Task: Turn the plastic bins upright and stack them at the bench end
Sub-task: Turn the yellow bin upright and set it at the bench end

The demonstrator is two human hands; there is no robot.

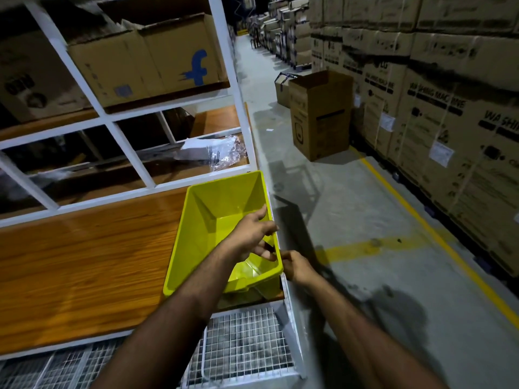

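Both hands, left [250, 236] and right [295, 266], pinch the upright, glossy yellow bin's [205, 220] right rim.

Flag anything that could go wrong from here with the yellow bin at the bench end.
The yellow bin sits open side up right at the wooden bench end, so a nudge could tip it off. Both the left hand and the right hand crowd one rim; its fingers could get pinched during stacking.

Bin [207, 220]: bright yellow-green. Bench top [84, 262]: orange-brown wood grain. Rack frame [241, 108]: white. Cartons [449, 108]: brown, black print. Floor lines [421, 220]: yellow. Carton logo [198, 67]: blue.
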